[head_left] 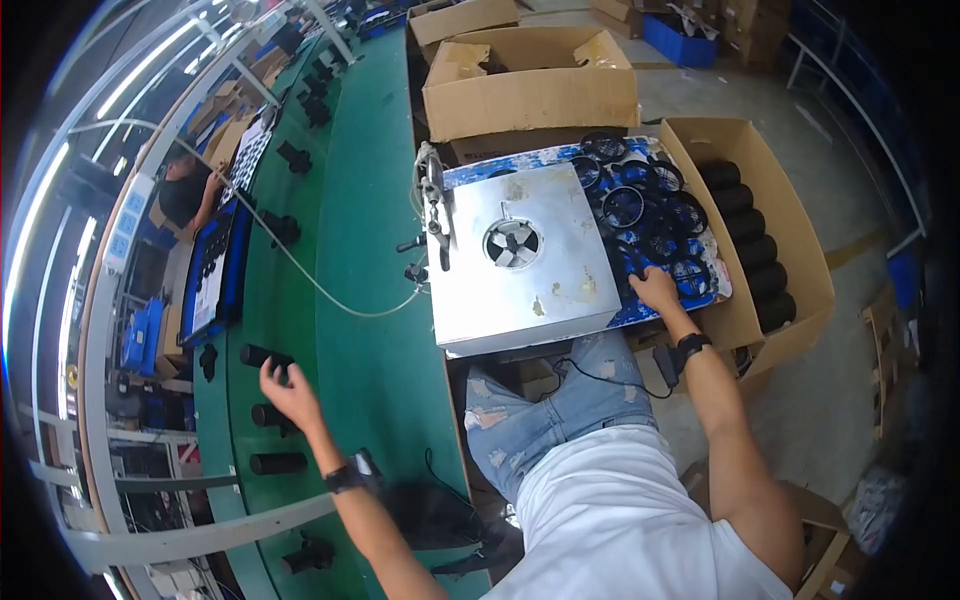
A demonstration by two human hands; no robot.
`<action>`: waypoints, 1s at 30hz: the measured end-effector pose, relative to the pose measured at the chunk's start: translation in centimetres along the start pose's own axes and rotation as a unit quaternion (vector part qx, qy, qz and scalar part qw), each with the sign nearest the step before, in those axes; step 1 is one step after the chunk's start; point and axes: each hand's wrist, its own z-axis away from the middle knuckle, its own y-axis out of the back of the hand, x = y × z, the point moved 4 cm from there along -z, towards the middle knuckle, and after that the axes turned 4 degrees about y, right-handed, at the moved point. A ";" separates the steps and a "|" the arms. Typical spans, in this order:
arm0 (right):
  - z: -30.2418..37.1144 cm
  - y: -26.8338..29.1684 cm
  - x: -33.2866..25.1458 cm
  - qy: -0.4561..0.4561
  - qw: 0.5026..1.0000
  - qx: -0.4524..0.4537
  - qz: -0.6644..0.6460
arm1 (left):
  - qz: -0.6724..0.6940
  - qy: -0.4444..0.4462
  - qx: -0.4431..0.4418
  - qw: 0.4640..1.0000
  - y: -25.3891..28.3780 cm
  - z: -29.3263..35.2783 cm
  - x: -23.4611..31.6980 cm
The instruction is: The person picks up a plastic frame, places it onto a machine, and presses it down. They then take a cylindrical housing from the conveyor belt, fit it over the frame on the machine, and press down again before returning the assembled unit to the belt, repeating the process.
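Note:
My left hand (290, 393) is over the green conveyor belt, fingers curved and apart. Its fingertips are beside a black cylinder (262, 356); whether they touch it I cannot make out. More black cylinders (278, 463) lie below it on the belt. My right hand (656, 290) reaches into a pile of black round grilles (623, 207) on a blue-and-white board (722, 283). Its fingers are closed at a black piece, partly hidden by the hand. Left of the pile sits a metal box fixture (470, 300) with a round opening holding pale segments (513, 243).
A metal clamp (432, 195) with a hose stands at the fixture's left edge. An open carton (810, 250) of black cylinders is at the right, and a larger carton (530, 105) is behind. Across the belt a person (185, 195) works near a blue tray (225, 265).

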 end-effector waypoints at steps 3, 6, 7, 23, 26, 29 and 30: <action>1.5 0.7 0.8 -0.037 0.988 -0.074 -0.130 | 0.060 -0.042 -0.110 0.991 -1.9 8.8 9.8; 4.3 4.6 -0.6 -0.039 0.934 -0.062 -0.350 | 0.151 -0.064 -0.213 0.963 -3.9 16.6 16.8; 5.5 5.6 -1.8 -0.037 0.934 -0.070 -0.348 | 0.161 -0.072 -0.242 0.954 -4.9 18.2 17.9; 14.6 12.0 -14.5 0.130 0.788 -0.252 -0.547 | 0.334 0.117 -0.603 0.715 -16.0 25.9 26.9; 14.7 11.8 -15.7 0.228 0.790 -0.338 -0.458 | 0.230 -0.041 -0.652 0.721 -14.3 23.9 27.1; 15.1 11.7 -17.0 0.218 0.789 -0.306 -0.485 | 0.263 0.009 -0.573 0.776 -14.5 22.8 26.0; 14.8 11.5 -17.1 0.207 0.808 -0.256 -0.489 | 0.358 0.143 -0.523 0.760 -14.7 22.6 25.1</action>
